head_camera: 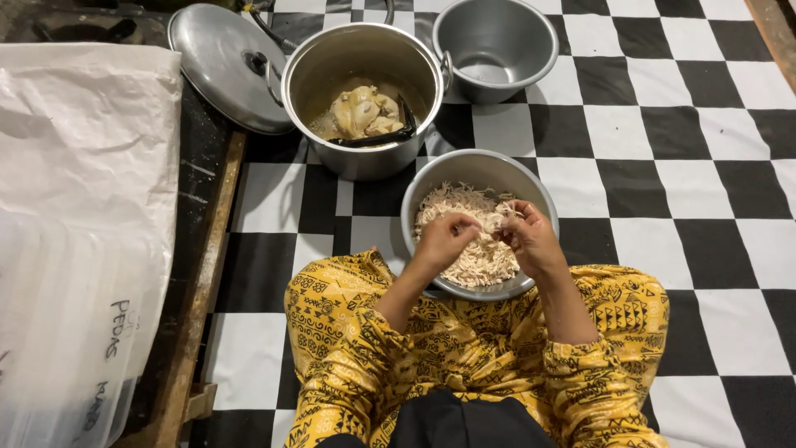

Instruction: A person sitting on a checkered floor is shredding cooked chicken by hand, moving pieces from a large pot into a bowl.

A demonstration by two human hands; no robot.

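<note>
We sit on the checkered floor mat (663, 166) with a metal bowl (431, 187) resting just in front of our knees, touching our yellow patterned sleeves (348, 348). The bowl is heaped with pale shredded chicken (481, 257). Both hands work above it, close together. Our left hand (445, 239) is curled with its fingertips pressed together on a piece of chicken meat (491, 221), and our right hand (529, 239) pinches the other end of that same piece, the thumb and forefinger closed on it. The piece hangs between the two hands, just over the shredded pile.

Beyond the bowl and touching its far rim stands a larger steel pot (365, 153) holding cooked chicken pieces (363, 112) in a little broth, with a dark ladle (377, 137) lying inside against the wall. The pot lid (220, 62) leans flat to the left of the pot, its knob upward. To the right of the pot sits an empty steel bucket-shaped pot (497, 46). Along the left edge lies a wooden plank (203, 282), and beside it a white plastic sack (75, 207) with handwriting on it.
</note>
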